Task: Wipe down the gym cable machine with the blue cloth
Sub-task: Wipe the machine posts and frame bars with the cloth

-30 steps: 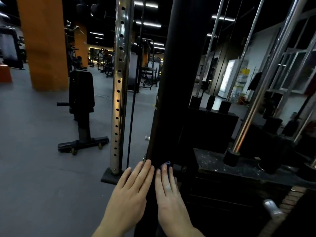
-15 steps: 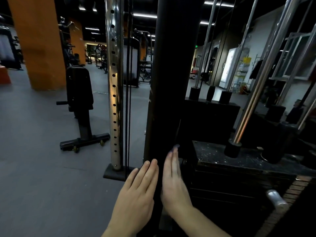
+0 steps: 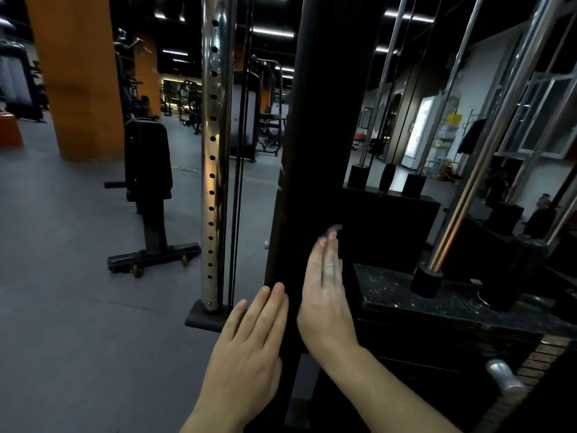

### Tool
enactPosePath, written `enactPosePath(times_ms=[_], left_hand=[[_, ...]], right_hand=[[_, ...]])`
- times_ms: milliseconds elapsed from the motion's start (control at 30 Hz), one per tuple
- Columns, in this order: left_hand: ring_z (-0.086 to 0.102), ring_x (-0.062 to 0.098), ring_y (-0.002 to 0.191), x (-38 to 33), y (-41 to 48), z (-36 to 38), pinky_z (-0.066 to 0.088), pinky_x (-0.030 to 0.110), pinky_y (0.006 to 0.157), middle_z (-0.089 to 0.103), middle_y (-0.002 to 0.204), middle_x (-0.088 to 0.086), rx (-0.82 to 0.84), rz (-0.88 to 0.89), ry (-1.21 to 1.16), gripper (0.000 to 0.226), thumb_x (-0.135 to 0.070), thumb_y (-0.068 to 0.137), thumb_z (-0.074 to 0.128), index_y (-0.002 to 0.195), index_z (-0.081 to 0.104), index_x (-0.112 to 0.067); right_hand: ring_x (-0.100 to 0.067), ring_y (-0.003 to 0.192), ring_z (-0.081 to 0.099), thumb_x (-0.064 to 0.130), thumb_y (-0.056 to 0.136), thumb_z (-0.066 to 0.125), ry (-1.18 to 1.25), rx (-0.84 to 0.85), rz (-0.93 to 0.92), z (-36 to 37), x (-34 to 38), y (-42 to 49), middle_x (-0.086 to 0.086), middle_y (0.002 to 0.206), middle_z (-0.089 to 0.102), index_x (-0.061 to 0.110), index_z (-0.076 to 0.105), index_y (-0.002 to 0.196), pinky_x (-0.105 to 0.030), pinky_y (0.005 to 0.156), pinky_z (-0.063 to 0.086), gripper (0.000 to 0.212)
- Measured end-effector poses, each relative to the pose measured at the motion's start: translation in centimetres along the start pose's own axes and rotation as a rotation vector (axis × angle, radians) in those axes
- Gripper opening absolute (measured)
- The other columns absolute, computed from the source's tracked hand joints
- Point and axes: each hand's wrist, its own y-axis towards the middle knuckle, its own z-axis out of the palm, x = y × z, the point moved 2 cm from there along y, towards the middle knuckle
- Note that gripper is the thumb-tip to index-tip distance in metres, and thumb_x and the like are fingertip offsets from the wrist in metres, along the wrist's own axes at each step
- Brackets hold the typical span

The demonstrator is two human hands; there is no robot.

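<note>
Black post [image 3: 315,120] stands vertical; blue cloth [image 3: 336,228] peeks above right hand [image 3: 324,295], straight fingers [image 3: 327,254] pressing it to post's right side. Left hand [image 3: 249,345] flat, lower.

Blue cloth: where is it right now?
The blue cloth shows only as a sliver past the fingertips of the right hand, just right of centre in the head view, against the black upright post.

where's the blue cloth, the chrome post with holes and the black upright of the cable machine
blue cloth [image 3: 334,227], head view, the sliver showing past the right hand [image 3: 324,295]
chrome post with holes [image 3: 223,151], head view, its shiny face at mid-height
black upright [image 3: 312,135], head view, its front face
</note>
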Motion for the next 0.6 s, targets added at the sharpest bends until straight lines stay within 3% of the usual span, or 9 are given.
enactPosePath(times_ms=[100,200,300,433,600], left_hand=[[0.017,0.030,0.160,0.1,0.7,-0.9,0.025,0.051,0.122,0.015,0.174,0.013,-0.026,-0.019,0.002,0.078,-0.017,0.086,0.042,0.162,0.029,-0.003],[0.020,0.030,0.159,-0.4,0.7,-0.8,0.026,0.052,0.120,0.015,0.174,0.013,-0.033,-0.003,0.001,0.080,-0.016,0.085,0.042,0.162,0.028,-0.003],[0.019,0.030,0.159,-0.8,0.6,-0.3,0.028,0.050,0.119,0.016,0.173,0.014,-0.028,0.012,0.004,0.082,-0.016,0.083,0.042,0.162,0.026,-0.003],[0.017,0.029,0.160,-0.2,0.4,-0.5,0.026,0.050,0.120,0.014,0.174,0.014,-0.030,-0.014,-0.011,0.080,-0.024,0.089,0.045,0.163,0.023,-0.002],[0.018,0.029,0.160,1.2,-0.4,-0.1,0.025,0.051,0.122,0.012,0.174,0.012,-0.019,-0.050,-0.001,0.084,-0.017,0.085,0.041,0.165,0.019,-0.005]], right_hand=[[-0.014,0.155,-0.018,-0.013,0.087,0.060,0.110,-0.006,0.128,-2.3,0.0,3.2,0.015,0.164,-0.034,0.039,-0.038,0.149,-0.045,0.128,0.017,0.127],[-0.008,0.156,0.000,-0.014,0.089,0.056,0.296,0.060,0.224,-3.4,0.4,3.3,0.016,0.169,-0.015,0.047,-0.032,0.147,-0.037,0.126,0.023,0.122],[0.004,0.152,-0.013,-0.013,0.092,0.051,0.272,0.037,0.205,-2.7,1.5,1.3,0.018,0.167,-0.024,0.040,-0.028,0.153,-0.023,0.126,0.009,0.114],[0.007,0.147,-0.027,-0.004,0.101,0.043,0.224,0.088,0.105,-0.3,2.6,-2.5,0.027,0.159,-0.036,0.038,-0.036,0.150,-0.018,0.121,-0.008,0.102],[-0.002,0.146,-0.036,-0.009,0.097,0.048,0.013,0.309,0.060,3.3,-0.4,-7.8,0.023,0.150,-0.051,0.049,-0.052,0.132,-0.026,0.124,-0.009,0.121]])
